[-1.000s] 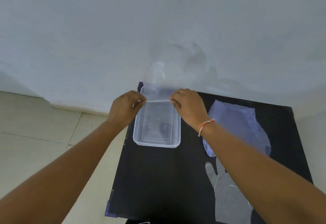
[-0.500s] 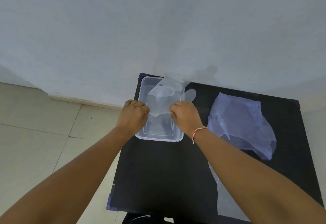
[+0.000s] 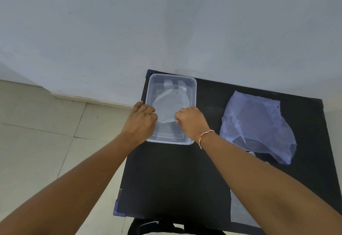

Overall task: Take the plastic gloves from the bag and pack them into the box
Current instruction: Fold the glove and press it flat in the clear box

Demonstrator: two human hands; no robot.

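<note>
A clear rectangular plastic box (image 3: 192, 90) stands on the far left of a black table (image 3: 175, 179). A thin clear plastic glove (image 3: 172, 103) lies inside the box, its fingers pointing to the far end. My left hand (image 3: 142, 118) pinches the glove's near left edge over the box. My right hand (image 3: 190, 121), with a red and white thread at the wrist, pinches the near right edge. A pale blue, crumpled plastic bag (image 3: 257, 123) lies on the table to the right. Another clear glove (image 3: 238, 208) lies flat near the front right, mostly hidden by my right forearm.
The table's back edge meets a pale wall (image 3: 166, 21). Tiled floor (image 3: 37, 133) lies to the left, beyond the table's left edge. A dark shoe (image 3: 148, 225) shows below the table's front edge.
The glove, held up in front of the wall a second ago, has come down into the box. Both hands moved down and nearer with it, keeping hold of its edge.
</note>
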